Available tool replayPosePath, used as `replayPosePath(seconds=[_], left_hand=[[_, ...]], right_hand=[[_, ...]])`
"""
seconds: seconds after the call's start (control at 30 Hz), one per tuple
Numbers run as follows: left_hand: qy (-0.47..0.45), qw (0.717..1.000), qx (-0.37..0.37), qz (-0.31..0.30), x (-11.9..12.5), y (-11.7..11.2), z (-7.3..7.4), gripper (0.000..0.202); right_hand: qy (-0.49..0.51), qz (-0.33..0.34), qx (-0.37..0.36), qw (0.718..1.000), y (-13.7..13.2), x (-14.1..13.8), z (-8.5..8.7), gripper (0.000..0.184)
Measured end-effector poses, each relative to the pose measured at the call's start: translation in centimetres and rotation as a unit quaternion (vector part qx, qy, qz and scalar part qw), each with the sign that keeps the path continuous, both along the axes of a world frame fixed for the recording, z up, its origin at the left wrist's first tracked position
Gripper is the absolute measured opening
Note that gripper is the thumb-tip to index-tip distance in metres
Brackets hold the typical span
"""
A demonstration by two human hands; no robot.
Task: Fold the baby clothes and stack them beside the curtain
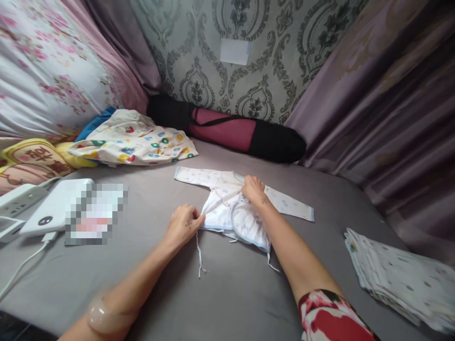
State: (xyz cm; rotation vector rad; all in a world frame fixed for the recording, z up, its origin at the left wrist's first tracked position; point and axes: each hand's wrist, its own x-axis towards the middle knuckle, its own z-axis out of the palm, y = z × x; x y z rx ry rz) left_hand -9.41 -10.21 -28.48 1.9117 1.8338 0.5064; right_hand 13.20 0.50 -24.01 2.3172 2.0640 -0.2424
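Note:
A small white baby shirt (227,208) with pale blue trim and thin tie strings lies spread on the grey bed sheet (227,293), sleeves out to both sides. My left hand (183,223) pinches the shirt's lower left edge, fingers closed on the cloth. My right hand (253,188) grips the fabric near the neckline, fingers curled into it. One front flap is folded over near the middle. A pale bangle sits on my left wrist.
A stack of folded printed cloths (401,279) lies at the right. A patterned garment pile (135,139) is at the back left, a black and maroon bag (234,130) against the wall. A white power bank (53,208), power strip and cable sit at the left.

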Motion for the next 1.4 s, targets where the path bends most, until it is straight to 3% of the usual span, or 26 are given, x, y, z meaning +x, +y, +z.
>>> replayPosePath(seconds=[0.17, 0.27, 0.37, 0.47, 0.53, 0.6, 0.7, 0.8, 0.93, 1.07, 1.27, 1.4], left_hand=[[0.035, 0.999, 0.010, 0.009, 0.2, -0.3, 0.4, 0.015], [0.046, 0.997, 0.065, -0.005, 0.3, -0.8, 0.4, 0.009], [0.020, 0.983, 0.158, -0.095, 0.2, -1.1, -0.2, 0.022], [-0.005, 0.953, 0.219, -0.210, 0.1, -1.2, -1.1, 0.036], [0.014, 0.948, 0.195, -0.251, -0.1, -1.2, -1.5, 0.040], [0.043, 0.955, 0.144, -0.257, -0.2, -1.1, -1.5, 0.042], [0.043, 0.965, 0.097, -0.238, -0.4, -0.9, -0.8, 0.038], [-0.017, 0.974, 0.093, -0.204, -0.8, -0.7, 0.3, 0.029], [-0.021, 0.990, 0.074, -0.117, -1.7, -0.9, 1.4, 0.042], [0.019, 0.994, 0.021, -0.105, -2.8, -1.0, 1.8, 0.037], [0.019, 0.987, -0.054, -0.149, -3.3, -0.1, 3.1, 0.017], [0.060, 0.983, -0.113, -0.132, -3.3, 0.6, 4.1, 0.015]], right_hand=[[-0.032, 0.012, 0.036, 0.999, -0.9, -0.1, -0.7, 0.043], [-0.038, 0.035, 0.063, 0.997, -1.5, -0.3, -0.5, 0.042], [-0.028, 0.076, 0.103, 0.991, -1.9, -1.1, -0.5, 0.040], [0.023, 0.156, 0.098, 0.983, -2.2, -2.4, -1.3, 0.044], [0.055, 0.199, 0.067, 0.976, -2.2, -3.2, -2.2, 0.052], [0.074, 0.199, 0.031, 0.977, -2.2, -3.6, -3.1, 0.060], [0.086, 0.176, 0.012, 0.980, -2.1, -3.6, -4.2, 0.064], [0.095, 0.175, 0.023, 0.980, -2.1, -3.5, -4.7, 0.065], [0.152, 0.174, 0.013, 0.973, -1.5, -3.2, -4.6, 0.064], [0.307, 0.132, 0.063, 0.941, -1.8, -1.8, -3.3, 0.065], [0.426, 0.075, 0.136, 0.891, -6.7, 3.3, -1.0, 0.069], [0.497, 0.001, 0.148, 0.855, -10.6, 7.2, -0.7, 0.056]])
